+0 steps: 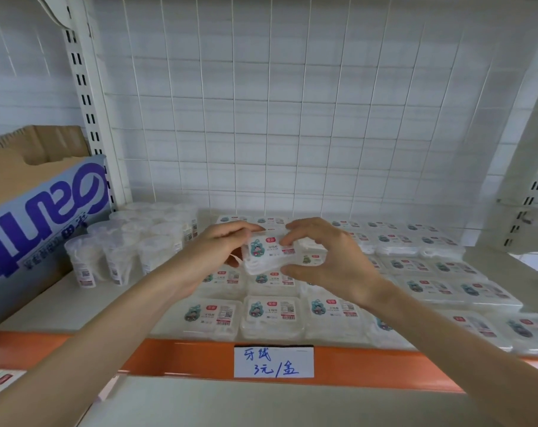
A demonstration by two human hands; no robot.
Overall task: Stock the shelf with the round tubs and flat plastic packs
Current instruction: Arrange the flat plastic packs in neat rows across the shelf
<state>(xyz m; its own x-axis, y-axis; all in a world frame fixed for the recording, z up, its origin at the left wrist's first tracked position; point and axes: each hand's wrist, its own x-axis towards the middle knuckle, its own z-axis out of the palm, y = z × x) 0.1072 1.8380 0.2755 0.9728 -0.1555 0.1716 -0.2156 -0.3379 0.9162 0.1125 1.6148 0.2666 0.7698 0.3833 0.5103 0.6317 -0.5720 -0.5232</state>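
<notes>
Head view, shelf: white shelf board (45, 303) with orange front rail.
Box: blue-printed cardboard box (45, 204), far left.
Packs: flat clear plastic packs (272, 315) in rows, centre to right.
Tubs: round clear plastic tubs (119, 254) between box and packs.
Lifted: held pack (269, 254) over the rows, seemingly clear of them.
Hands: left hand (212, 254) and right hand (326, 260), each grip pinching one end.

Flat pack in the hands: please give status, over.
Hands: left hand and right hand both grip one flat pack. Held over rows of packs on shelf. At left, round tubs stand clear.
</notes>
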